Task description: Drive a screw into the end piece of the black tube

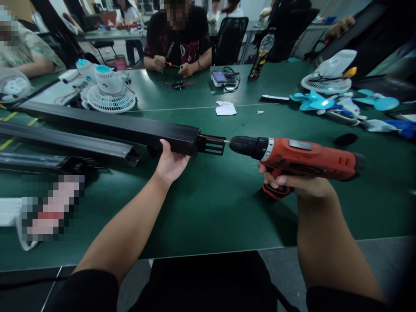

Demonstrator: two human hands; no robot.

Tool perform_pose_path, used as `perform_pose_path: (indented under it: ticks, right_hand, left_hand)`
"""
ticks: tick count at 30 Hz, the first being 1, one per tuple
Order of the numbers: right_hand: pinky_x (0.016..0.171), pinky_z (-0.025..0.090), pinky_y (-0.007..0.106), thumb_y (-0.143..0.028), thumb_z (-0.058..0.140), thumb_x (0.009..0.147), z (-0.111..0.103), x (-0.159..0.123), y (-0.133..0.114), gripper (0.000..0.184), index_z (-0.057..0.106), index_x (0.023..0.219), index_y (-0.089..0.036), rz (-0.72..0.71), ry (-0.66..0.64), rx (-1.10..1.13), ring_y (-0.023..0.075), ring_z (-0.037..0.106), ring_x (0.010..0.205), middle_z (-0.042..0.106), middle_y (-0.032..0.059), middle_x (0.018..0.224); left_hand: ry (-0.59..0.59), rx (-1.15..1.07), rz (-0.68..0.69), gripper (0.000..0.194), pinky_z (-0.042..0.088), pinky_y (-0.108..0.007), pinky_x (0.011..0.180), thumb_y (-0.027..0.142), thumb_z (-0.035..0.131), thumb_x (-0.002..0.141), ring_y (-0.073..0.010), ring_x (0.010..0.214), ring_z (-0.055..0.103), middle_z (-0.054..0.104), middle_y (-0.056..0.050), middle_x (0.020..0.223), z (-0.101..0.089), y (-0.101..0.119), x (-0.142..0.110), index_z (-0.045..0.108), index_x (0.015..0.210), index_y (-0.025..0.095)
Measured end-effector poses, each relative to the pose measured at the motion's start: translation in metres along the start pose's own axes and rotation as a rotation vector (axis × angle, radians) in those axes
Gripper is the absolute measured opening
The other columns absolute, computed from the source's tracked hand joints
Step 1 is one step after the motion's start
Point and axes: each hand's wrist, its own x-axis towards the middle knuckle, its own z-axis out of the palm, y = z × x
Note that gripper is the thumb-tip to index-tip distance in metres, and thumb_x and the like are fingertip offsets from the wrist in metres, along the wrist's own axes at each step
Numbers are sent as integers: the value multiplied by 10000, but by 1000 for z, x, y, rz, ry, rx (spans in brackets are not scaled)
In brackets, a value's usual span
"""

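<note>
My left hand (173,164) is wrapped from below around the end of a long black rectangular tube (136,130), thumb up on its near side. A slotted black bracket (212,145) juts from that end. In my right hand (292,182) is a red and black cordless drill (302,157), held level by its handle and pointing left. Its thin bit (226,141) reaches to the bracket and the tube end; whether it touches a screw is too small to tell.
Two more black tubes (71,138) lie at the left on the green table (208,225). White fan parts (110,97) stand behind them, and blue fan blades (313,102) lie at the back right. A bottle (260,56) stands far back. Across the table a person (178,39) holds a screwdriver.
</note>
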Motion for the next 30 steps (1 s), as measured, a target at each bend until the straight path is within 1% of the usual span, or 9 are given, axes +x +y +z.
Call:
perform_pose_path:
  ticks: [1, 4, 7, 10, 15, 18, 21, 26, 30]
  right_hand:
    - [496, 650, 315, -481, 1115, 951, 0, 0, 0, 323, 992, 1164, -271, -1, 1, 0, 156, 689, 561, 920, 81, 1009]
    - [494, 650, 303, -473, 1112, 959, 0, -1, 0, 329, 982, 1182, -269, -4, 1, 1, 146, 685, 555, 910, 75, 1010]
    - [507, 661, 304, -477, 1120, 952, 0, -1, 1, 345, 976, 1179, -261, -5, -3, 4, 141, 689, 559, 911, 81, 1026]
    - [516, 672, 308, -498, 1127, 942, -1, 0, 3, 368, 974, 1181, -262, -6, 4, 11, 137, 684, 554, 919, 84, 1038]
    - [502, 658, 308, -511, 1118, 951, -3, 2, 5, 354, 979, 1143, -248, -14, -8, 0, 147, 703, 554, 921, 97, 1014]
    - [489, 647, 311, -521, 1113, 956, -2, 1, 4, 359, 977, 1154, -254, -18, -17, -3, 151, 700, 555, 916, 93, 1006]
    - [486, 638, 310, -493, 1100, 977, -2, 0, 4, 321, 973, 1167, -268, -14, -17, -9, 149, 691, 561, 910, 86, 1026]
    - [503, 645, 321, -488, 1098, 973, -2, 0, 5, 332, 971, 1185, -268, -20, -16, -19, 148, 682, 554, 905, 75, 1011]
    - [516, 654, 322, -498, 1101, 968, -2, 0, 6, 345, 970, 1191, -271, -29, 0, -20, 147, 696, 556, 924, 76, 1043]
  left_hand:
    - [-7, 6, 1, 802, 538, -439, 1518, 777, 498, 1298, -322, 1815, 641, 837, -168, 1705, -2, 0, 1, 660, 1832, 201]
    - [-63, -20, 2, 776, 530, -455, 1528, 745, 640, 1269, -330, 1810, 647, 832, -135, 1729, -13, -1, 7, 632, 1862, 246]
    - [-112, -40, 7, 780, 548, -454, 1516, 724, 693, 1255, -339, 1802, 657, 828, -135, 1737, -22, -2, 12, 621, 1873, 255]
    - [-120, -39, 4, 774, 575, -455, 1496, 721, 697, 1254, -337, 1801, 658, 826, -132, 1740, -25, -2, 13, 623, 1873, 263]
    - [-108, 5, 10, 771, 574, -450, 1496, 743, 703, 1242, -341, 1819, 637, 833, -131, 1725, -21, -1, 10, 660, 1844, 263]
    - [-97, 22, 18, 744, 579, -434, 1490, 742, 650, 1266, -326, 1817, 640, 849, -131, 1694, -21, -2, 10, 688, 1815, 241]
    - [-99, 21, 19, 721, 588, -418, 1479, 731, 593, 1290, -312, 1809, 649, 870, -124, 1654, -23, -2, 11, 705, 1796, 230]
    - [-96, -17, 11, 760, 586, -457, 1489, 738, 688, 1251, -337, 1795, 666, 855, -122, 1685, -25, -1, 13, 656, 1846, 265]
    - [-77, -5, 17, 764, 581, -461, 1493, 741, 684, 1252, -333, 1804, 656, 836, -122, 1716, -21, -1, 11, 649, 1853, 270]
